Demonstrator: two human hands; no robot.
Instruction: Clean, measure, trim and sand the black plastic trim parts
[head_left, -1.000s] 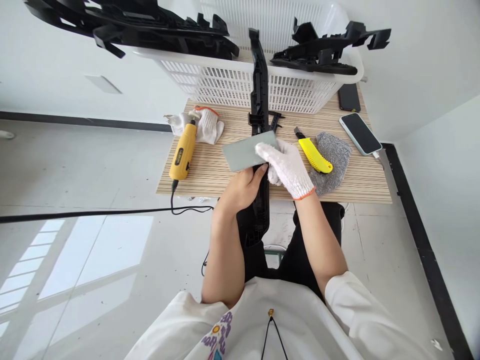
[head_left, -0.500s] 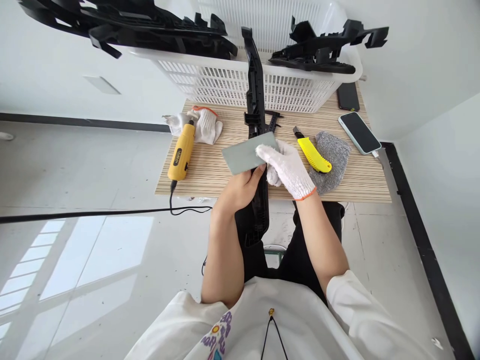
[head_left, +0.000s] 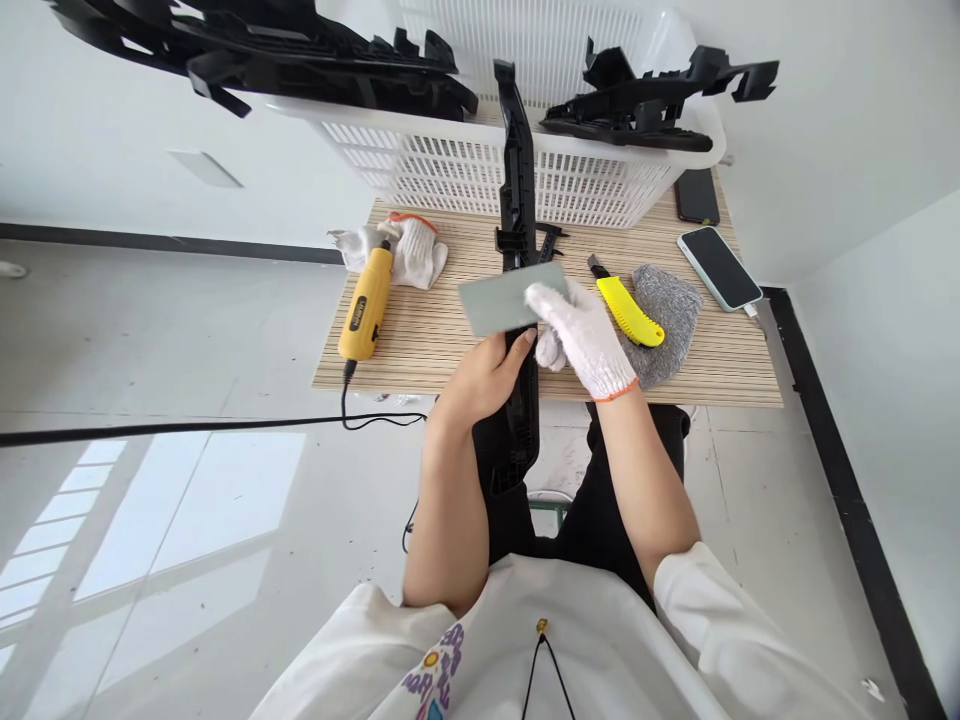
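Observation:
My bare left hand (head_left: 489, 377) is wrapped round a long black plastic trim piece (head_left: 517, 175), which stretches from over my lap up to the basket. In a white knitted glove, my right hand (head_left: 574, 330) pinches a thin grey-green rectangular sheet, perhaps sandpaper (head_left: 499, 298). The sheet lies across the black piece, just above my left hand, and hides part of it. Whether the two touch I cannot tell. A black caliper (head_left: 550, 243) lies partly behind the piece.
A white plastic basket (head_left: 442, 165) with several black plastic parts stands at the back. Left on the table (head_left: 420, 345) are a yellow corded tool (head_left: 366, 305) and white gloves (head_left: 416, 250). To the right lie a yellow utility knife (head_left: 630, 312), a grey cloth (head_left: 671, 325) and two phones (head_left: 720, 266).
My right hand and the sheet have moved slightly to the right, and the sheet has turned more level. The black piece's upper end has shifted a little right; my left hand still grips it.

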